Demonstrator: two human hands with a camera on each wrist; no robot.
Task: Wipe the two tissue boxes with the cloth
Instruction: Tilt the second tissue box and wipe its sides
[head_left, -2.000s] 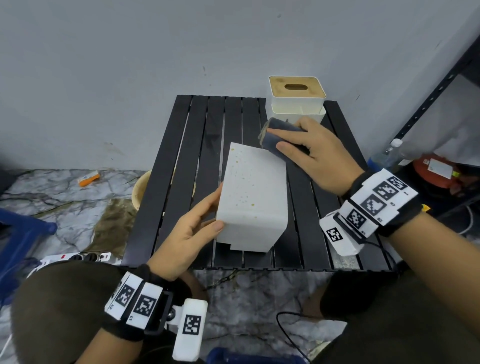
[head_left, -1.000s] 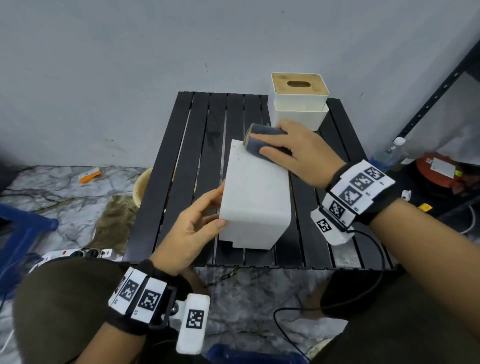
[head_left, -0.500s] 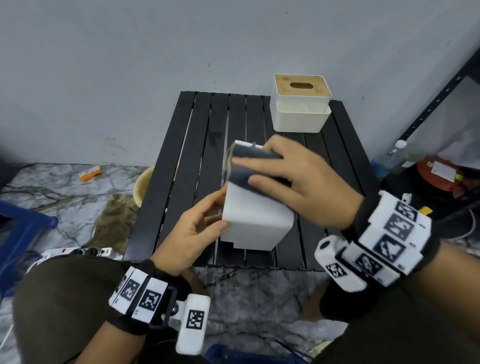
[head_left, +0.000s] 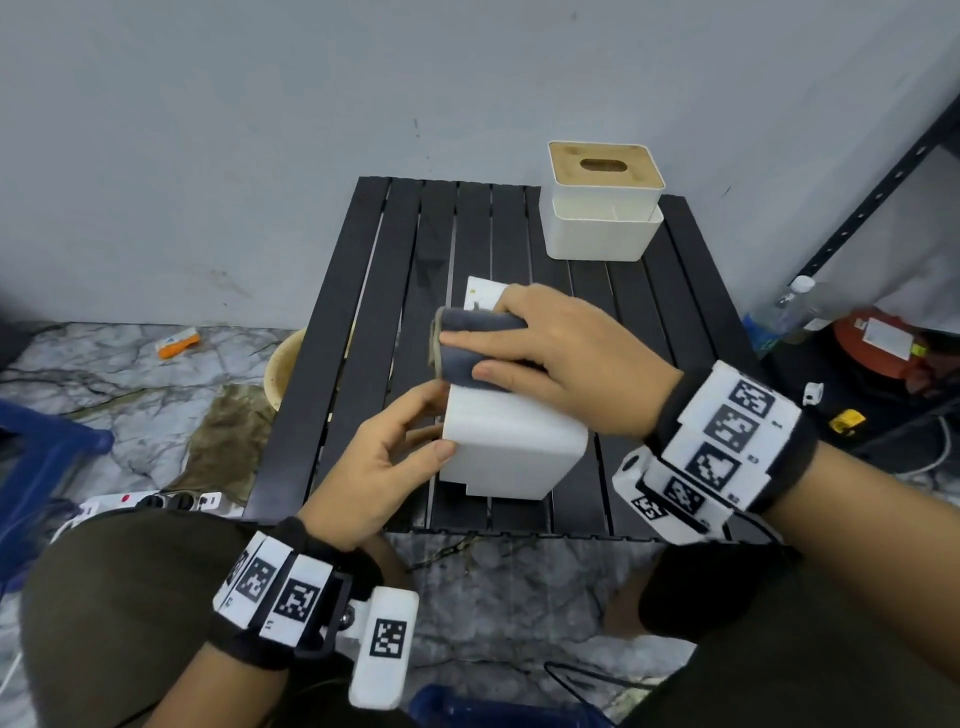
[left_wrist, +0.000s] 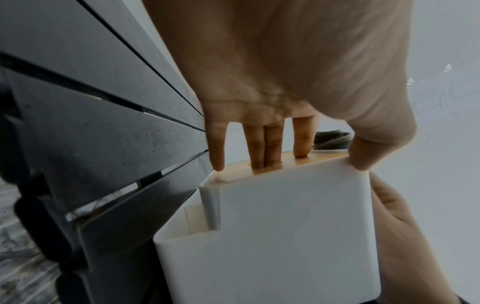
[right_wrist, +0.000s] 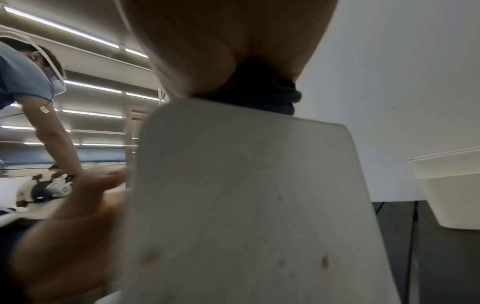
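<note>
Pressing folded grey cloth (head_left: 480, 345) onto smooth white tissue box (head_left: 514, 447).

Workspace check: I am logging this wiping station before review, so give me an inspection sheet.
Surface: black slatted table, against a grey wall.
Job's things: white tissue box lying on its side near the front edge; second tissue box upright at the back right; dark cloth pressed on the near box.
Clutter: nothing seen on the table.
Grippers: left hand steadies the near box; right hand holds the cloth.
Cables: power strip and black cable on the floor.
Surroundings: marble floor, metal shelf at right, bottle.
</note>
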